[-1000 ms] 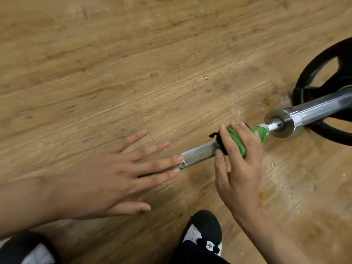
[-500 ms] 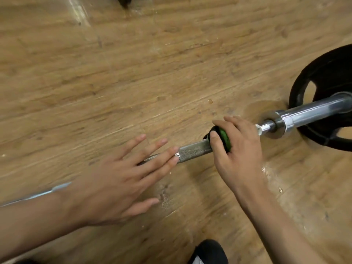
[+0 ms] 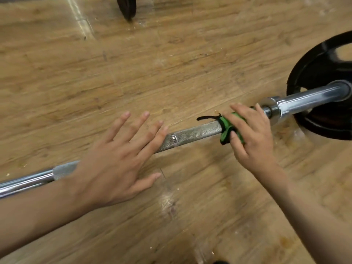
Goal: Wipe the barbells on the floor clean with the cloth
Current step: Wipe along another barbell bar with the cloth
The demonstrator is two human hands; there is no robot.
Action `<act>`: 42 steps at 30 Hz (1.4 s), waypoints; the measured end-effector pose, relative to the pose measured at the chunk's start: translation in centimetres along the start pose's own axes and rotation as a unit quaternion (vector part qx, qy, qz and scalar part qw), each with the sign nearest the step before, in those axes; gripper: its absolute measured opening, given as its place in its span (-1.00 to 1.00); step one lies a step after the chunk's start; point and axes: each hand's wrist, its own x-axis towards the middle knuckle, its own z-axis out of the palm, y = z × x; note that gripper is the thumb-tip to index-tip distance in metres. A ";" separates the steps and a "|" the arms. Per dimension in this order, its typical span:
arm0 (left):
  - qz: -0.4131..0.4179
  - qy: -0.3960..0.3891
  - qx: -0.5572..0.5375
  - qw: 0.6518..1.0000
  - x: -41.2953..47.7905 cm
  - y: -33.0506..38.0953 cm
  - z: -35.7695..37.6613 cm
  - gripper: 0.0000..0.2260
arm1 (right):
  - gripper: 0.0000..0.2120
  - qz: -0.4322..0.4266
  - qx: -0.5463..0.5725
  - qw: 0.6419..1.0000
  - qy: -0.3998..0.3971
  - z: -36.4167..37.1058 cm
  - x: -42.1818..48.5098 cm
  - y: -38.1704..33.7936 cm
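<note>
A steel barbell [image 3: 192, 134] lies on the wooden floor, running from the lower left edge up to a black weight plate [image 3: 322, 73] at the right. My right hand [image 3: 249, 136] grips a green cloth with black trim [image 3: 225, 130] wrapped round the knurled shaft, just left of the bar's collar [image 3: 272, 109]. My left hand [image 3: 118, 159] lies flat on the shaft further left, fingers spread and straight, covering part of the knurling.
Another black weight plate [image 3: 126, 6] stands on edge at the top of the view. Pale dusty patches mark the wooden floor [image 3: 171, 63] near the plate and below the bar. A dark shoe tip [image 3: 219, 262] shows at the bottom edge.
The view has pulled back and tilted up, showing more of the bar at left and the far plate. My right hand with the cloth stays near the collar; my left hand still presses the shaft.
</note>
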 end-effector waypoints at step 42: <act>0.060 -0.039 -0.083 0.994 9.1 -18.1 2.8 0.00 | -0.56 -0.054 -0.133 0.990 0.011 9.0 16.3 4.1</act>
